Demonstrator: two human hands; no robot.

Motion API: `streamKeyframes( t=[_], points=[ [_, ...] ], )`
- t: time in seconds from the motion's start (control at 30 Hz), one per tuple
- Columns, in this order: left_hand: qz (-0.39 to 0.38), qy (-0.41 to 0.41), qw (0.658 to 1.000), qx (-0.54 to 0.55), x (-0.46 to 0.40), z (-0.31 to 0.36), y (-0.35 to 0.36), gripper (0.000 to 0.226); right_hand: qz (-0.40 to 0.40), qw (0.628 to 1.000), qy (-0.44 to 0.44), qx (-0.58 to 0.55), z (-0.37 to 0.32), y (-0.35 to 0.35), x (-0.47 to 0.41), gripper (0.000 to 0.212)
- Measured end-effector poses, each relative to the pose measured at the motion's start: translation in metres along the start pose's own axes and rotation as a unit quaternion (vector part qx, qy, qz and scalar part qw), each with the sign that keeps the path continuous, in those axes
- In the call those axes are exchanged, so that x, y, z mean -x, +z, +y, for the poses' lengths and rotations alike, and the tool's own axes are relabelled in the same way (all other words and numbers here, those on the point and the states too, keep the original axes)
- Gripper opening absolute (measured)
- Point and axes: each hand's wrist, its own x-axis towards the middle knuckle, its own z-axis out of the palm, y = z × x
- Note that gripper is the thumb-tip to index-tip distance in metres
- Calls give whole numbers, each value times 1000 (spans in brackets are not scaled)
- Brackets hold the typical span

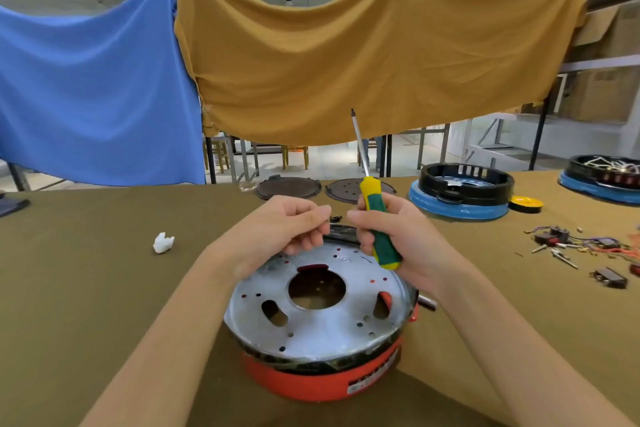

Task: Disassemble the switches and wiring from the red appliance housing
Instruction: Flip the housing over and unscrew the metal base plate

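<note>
While the right hand [398,239] clamps the screwdriver [375,218] tip-up, the left hand [287,225] pinches something tiny. Red housing [322,380] below both grips looks rigid; hold its rim.

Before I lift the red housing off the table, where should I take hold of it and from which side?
Probably grip the red housing by its outer wall, low down, with a hand on each side. It sits flat; the metal plate on top is full of holes with possibly sharp edges, and the right hand holds the screwdriver.
</note>
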Motion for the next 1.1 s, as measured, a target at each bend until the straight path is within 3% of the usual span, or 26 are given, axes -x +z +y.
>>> streamKeyframes(
  t=[0.1,0.3,0.53,0.73,0.83,0.9,1.0,1.1],
  points=[
    [-10,13,1000,-26,0,2,6,35,30,993,-55,98,3,8,4,23],
    [18,14,999,-41,5,4,12,37,37,992,-93,79,1,15,13,32],
    [33,19,998,-49,7,2,17,39,41,977,-129,168,-2,19,16,35],
    [90,10,989,-113,12,-6,1,36,100,977,-94,162,-10,-4,15,32],
    [173,2,939,-297,12,-20,-19,15,173,971,-67,148,-16,-35,17,27],
    [199,-31,912,-356,13,-28,-27,8,221,961,-33,165,-12,-54,15,22],
    [173,-127,920,-328,13,-38,-35,26,265,936,29,228,1,-71,11,18],
    [137,-183,928,-295,13,-40,-36,30,271,899,85,334,15,-78,10,15]
  ],
)
